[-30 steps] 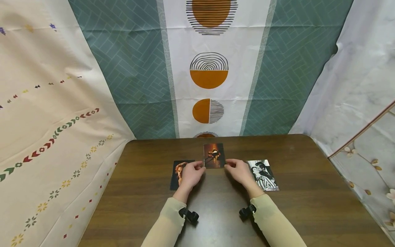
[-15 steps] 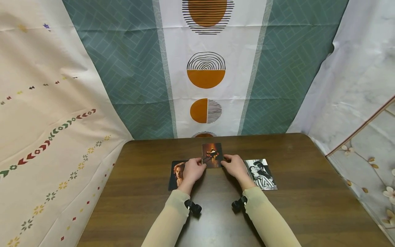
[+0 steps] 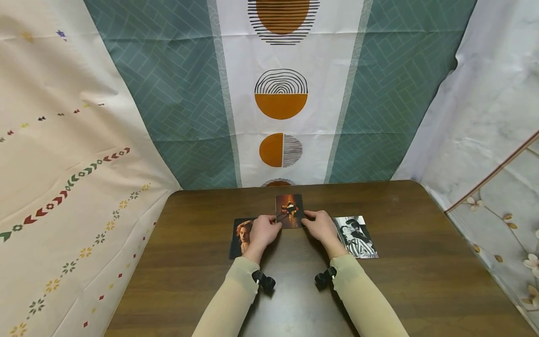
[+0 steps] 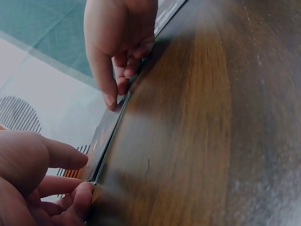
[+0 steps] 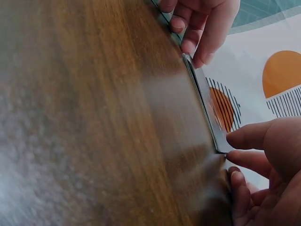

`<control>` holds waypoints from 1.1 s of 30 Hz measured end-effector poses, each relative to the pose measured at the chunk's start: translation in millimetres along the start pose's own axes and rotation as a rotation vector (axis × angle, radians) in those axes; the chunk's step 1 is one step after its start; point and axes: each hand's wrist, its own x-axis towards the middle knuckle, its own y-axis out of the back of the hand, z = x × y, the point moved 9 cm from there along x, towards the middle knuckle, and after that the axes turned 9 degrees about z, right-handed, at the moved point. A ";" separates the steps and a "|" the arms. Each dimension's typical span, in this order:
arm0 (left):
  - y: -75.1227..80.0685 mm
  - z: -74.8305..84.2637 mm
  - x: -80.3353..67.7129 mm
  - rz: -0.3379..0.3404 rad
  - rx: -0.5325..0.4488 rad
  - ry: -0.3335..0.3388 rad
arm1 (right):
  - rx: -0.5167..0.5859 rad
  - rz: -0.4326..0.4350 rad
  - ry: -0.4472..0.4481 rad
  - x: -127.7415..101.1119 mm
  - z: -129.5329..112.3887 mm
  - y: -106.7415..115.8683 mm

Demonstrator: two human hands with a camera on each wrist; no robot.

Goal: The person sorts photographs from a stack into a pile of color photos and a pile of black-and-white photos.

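1 glossy rectangular brown-orange card [image 3: 290, 205], likely light, stiff and best held edgewise, is pinched by the left hand [image 3: 263, 231] at 8 o'clock, right hand [image 3: 322, 228] at 4.

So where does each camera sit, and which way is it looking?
Head: on the head, facing forward and down at the table, hanging cloth and middle picture; sleeves, left fingers and right fingers show.
Left wrist: on that wrist, looking across at the picture's edge; both sets of fingers show.
Right wrist: on that wrist, facing the same edge; both sets of fingers show.
Both wrist views share that edge.
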 end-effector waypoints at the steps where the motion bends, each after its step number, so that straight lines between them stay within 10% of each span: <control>1: 0.0 0.5 0.1 0.001 0.002 -0.001 | -0.001 0.005 0.000 0.2 -0.3 0.4; 33: -2.6 1.7 -0.3 -0.011 -0.023 0.009 | 0.131 0.010 -0.057 -4.3 -3.0 3.1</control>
